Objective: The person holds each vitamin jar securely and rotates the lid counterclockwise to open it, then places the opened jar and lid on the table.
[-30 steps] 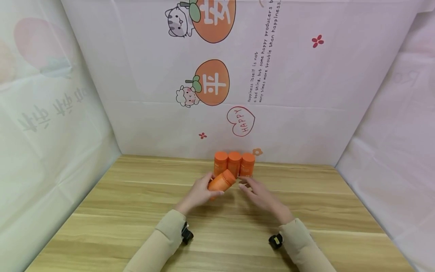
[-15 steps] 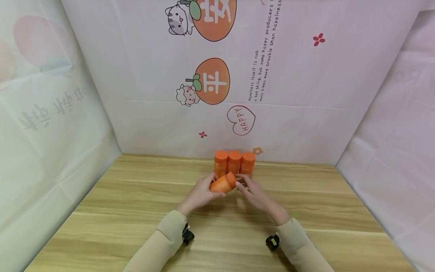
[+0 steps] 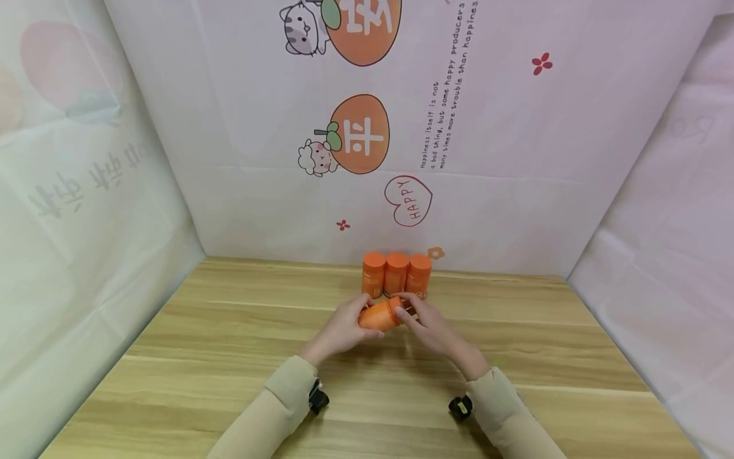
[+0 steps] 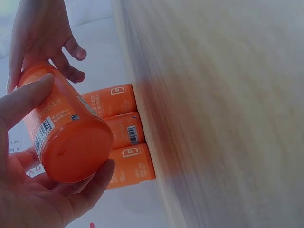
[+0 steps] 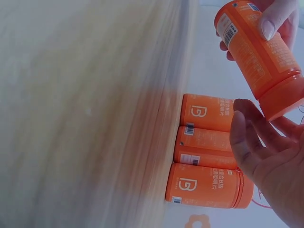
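My left hand (image 3: 344,325) grips an orange bottle (image 3: 378,317) round its body, holding it tilted above the table with its lid toward the right. In the left wrist view the bottle's round base (image 4: 78,151) faces the camera, and the thumb lies along its side. My right hand (image 3: 427,322) is at the lid (image 5: 283,97), with thumb and forefinger on either side of it. Its other fingers (image 5: 249,130) hang loosely below the lid. Just behind the hands, three matching orange bottles (image 3: 395,274) stand upright in a row, side by side.
The wooden table (image 3: 241,382) ends at a white printed backdrop (image 3: 487,217) close behind the row. White sheets hang at the left side (image 3: 86,255) and right side (image 3: 665,255). Dark wrist cameras (image 3: 318,396) sit near the beige cuffs.
The held bottle has moved slightly right and tipped closer to level. My right hand, apart from the bottle a second ago, has come up to its lid. The standing row has not moved.
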Demonstrator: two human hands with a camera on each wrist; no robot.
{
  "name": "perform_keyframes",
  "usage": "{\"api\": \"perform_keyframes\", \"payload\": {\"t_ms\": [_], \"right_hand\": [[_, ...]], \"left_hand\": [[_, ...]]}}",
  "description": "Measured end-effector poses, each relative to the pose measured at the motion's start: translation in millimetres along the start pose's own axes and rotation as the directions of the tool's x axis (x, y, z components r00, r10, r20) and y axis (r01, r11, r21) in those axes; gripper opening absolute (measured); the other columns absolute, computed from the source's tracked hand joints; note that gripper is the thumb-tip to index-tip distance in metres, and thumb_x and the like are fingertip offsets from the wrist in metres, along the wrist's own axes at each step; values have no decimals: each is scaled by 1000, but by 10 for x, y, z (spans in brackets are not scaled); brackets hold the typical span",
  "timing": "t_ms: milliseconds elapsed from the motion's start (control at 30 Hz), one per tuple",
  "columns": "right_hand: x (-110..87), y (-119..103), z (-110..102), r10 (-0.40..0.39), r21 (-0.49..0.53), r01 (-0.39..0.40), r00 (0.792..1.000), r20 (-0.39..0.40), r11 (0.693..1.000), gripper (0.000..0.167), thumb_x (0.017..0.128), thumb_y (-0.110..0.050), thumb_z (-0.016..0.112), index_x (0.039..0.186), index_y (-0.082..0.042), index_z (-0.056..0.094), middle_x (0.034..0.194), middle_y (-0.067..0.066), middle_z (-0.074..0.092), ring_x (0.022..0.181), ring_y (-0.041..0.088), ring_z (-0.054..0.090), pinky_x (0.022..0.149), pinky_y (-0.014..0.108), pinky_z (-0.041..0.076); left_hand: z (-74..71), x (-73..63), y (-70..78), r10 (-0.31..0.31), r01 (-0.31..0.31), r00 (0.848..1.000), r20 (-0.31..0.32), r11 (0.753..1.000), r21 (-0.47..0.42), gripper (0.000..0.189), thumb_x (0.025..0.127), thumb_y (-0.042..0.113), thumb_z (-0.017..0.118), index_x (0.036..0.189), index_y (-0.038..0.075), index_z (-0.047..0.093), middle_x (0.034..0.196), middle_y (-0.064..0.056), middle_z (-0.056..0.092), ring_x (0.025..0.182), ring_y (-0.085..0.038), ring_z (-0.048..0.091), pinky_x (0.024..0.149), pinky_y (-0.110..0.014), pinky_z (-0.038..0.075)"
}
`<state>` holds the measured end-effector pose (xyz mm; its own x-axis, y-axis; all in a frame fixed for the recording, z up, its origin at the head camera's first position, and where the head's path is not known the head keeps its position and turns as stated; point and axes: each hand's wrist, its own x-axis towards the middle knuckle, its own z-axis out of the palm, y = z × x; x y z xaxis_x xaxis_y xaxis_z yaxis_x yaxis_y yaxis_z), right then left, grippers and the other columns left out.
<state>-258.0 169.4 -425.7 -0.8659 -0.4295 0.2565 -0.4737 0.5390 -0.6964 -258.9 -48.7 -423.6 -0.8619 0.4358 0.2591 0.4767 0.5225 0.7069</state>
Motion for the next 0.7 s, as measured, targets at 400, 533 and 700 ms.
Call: {"api": "perform_keyframes", "payload": {"t_ms": [400, 533, 700], "right_hand": [[-6, -41, 32, -4, -5, 4, 1000, -17, 1000, 33, 100, -36, 44, 121, -11, 53, 94, 1, 61, 78, 17, 58, 66, 24, 49], [-14, -56, 35, 4, -8, -4, 1000, -11, 1000, 33, 100, -36, 44, 120, -11, 53, 93, 0, 60, 75, 13, 57, 65, 24, 50], [-34, -72, 29, 29, 7, -29, 1000, 1, 1000, 35, 100, -36, 44, 122, -11, 52, 95, 2, 60, 74, 13, 57, 62, 25, 50]], "left_hand": [[32, -29, 2, 7, -7, 1000, 5, 999, 43, 45, 72, 23, 82, 106, 17, 54, 98, 2, 59, 82, -14, 53, 71, -30, 45], [28, -32, 2, 2, -3, 1000, 6, 998, 57, 45, 72, 26, 82, 107, 18, 54, 100, 2, 60, 84, -13, 54, 72, -29, 46], [37, -31, -16, -2, 2, 1000, -5, 999, 53, 46, 71, 27, 83, 108, 17, 57, 102, 2, 62, 85, -13, 55, 73, -30, 46]]}}
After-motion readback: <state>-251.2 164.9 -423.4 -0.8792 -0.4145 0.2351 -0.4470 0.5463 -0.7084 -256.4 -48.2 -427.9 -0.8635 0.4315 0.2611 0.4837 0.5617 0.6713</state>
